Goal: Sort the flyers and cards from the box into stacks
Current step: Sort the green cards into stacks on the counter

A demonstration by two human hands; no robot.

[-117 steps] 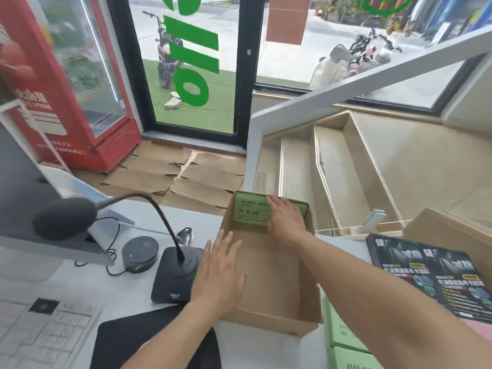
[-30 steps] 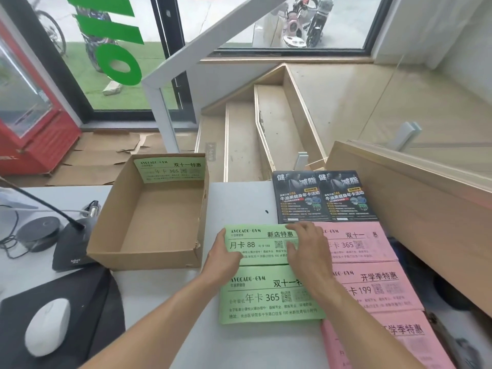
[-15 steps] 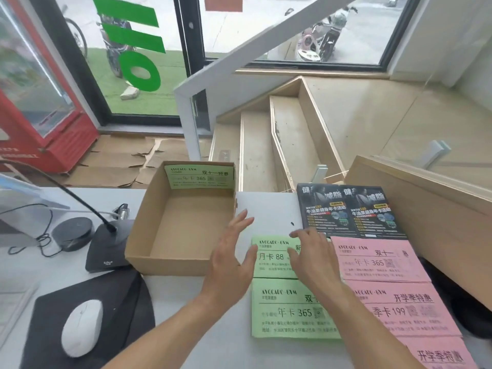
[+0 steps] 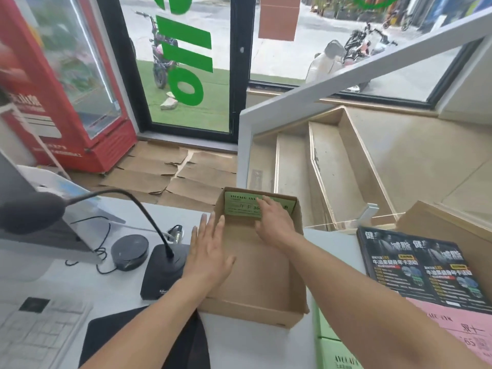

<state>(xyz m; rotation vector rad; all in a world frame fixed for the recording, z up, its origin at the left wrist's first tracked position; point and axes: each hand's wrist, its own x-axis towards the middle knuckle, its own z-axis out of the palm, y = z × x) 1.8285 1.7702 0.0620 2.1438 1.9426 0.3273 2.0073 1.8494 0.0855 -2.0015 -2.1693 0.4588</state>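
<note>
Nearly done, I'd say: the box (image 4: 255, 265) looks empty but for one green card (image 4: 243, 206) propped against its far wall at twelve o'clock. The right hand (image 4: 275, 222) lies on that card, grip unclear; the left hand (image 4: 210, 251) rests flat and spread on the box's nine o'clock rim. Sorted piles lie at three to five o'clock: black flyers (image 4: 423, 267), pink cards (image 4: 463, 334), green stacks (image 4: 335, 350).

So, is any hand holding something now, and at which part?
The right hand lies on the right part of the green card leaning in the box; a closed grip cannot be told. The left hand rests open on the box's left wall.
</note>
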